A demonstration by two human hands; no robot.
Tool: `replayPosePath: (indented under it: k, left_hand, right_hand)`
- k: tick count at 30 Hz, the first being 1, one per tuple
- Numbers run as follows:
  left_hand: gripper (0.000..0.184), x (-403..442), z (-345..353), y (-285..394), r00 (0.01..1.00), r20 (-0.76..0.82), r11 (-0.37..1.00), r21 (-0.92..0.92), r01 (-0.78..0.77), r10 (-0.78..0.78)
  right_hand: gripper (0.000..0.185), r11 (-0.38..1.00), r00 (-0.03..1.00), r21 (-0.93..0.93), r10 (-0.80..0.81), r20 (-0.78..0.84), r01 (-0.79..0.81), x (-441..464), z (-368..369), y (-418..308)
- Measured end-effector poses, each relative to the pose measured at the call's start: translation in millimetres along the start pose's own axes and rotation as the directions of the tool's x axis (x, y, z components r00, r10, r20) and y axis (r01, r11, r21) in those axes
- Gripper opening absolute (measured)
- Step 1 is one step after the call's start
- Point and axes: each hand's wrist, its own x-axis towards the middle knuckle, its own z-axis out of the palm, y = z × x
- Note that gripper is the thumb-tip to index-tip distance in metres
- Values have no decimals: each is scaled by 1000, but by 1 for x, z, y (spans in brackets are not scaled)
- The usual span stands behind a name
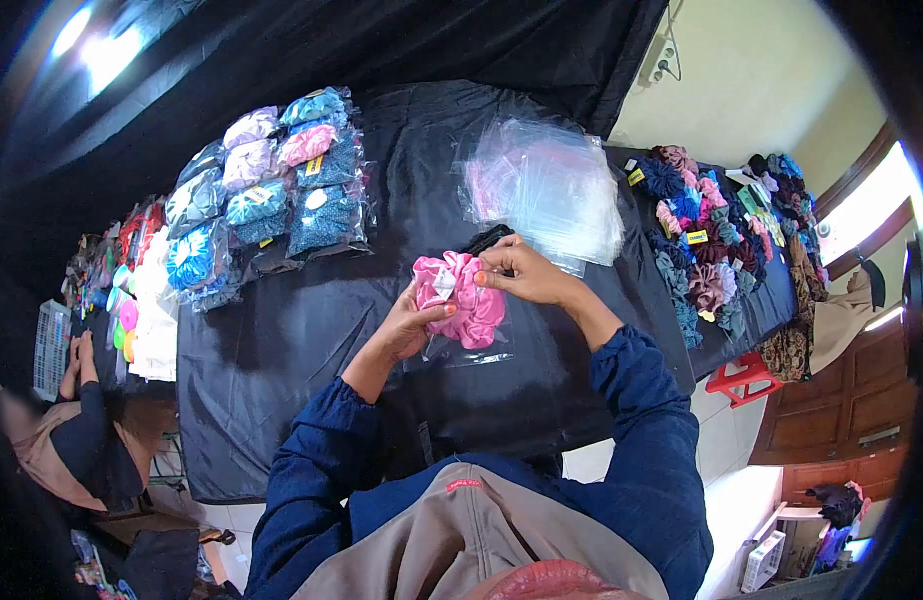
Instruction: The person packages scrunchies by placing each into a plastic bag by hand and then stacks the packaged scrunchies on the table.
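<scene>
A pink satin scrunchie (471, 315) with a small white tag (443, 283) is held up above the black-covered table. My left hand (406, 325) grips its left side, with the thumb on the front of the fabric. The fingers of my right hand (521, 272) pinch the upper right edge. Under and behind the scrunchie lies a clear plastic bag (496, 354). Just beyond my right fingers is a dark, bunched item (486, 238), partly hidden. Farther back rests a pile of clear plastic bags (551, 190).
Bagged scrunchies (326, 215) stand in rows at the back left. Loose scrunchies (706, 240) in many colours cover a side table at the right. A co-worker (81, 430) sits at the far left near a grey crate (51, 350). A red stool (743, 380) stands at the right.
</scene>
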Motion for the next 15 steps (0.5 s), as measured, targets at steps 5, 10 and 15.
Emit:
replayPosePath:
  k: [5, 10, 15]
  left_hand:
    - [60, 6, -10, -7, 998, -59, 999, 32, -26, 28]
    - [57, 8, -10, -7, 995, -76, 996, 69, -57, 62]
    - [58, 5, -6, -8, 997, -60, 991, 127, -40, 48]
  right_hand:
    - [26, 998, 996, 21, 64, -65, -63, -2, -7, 1]
    - [57, 972, 972, 233, 81, -222, -27, 0, -13, -16]
    - [50, 993, 983, -38, -112, -142, 107, 10, -16, -35]
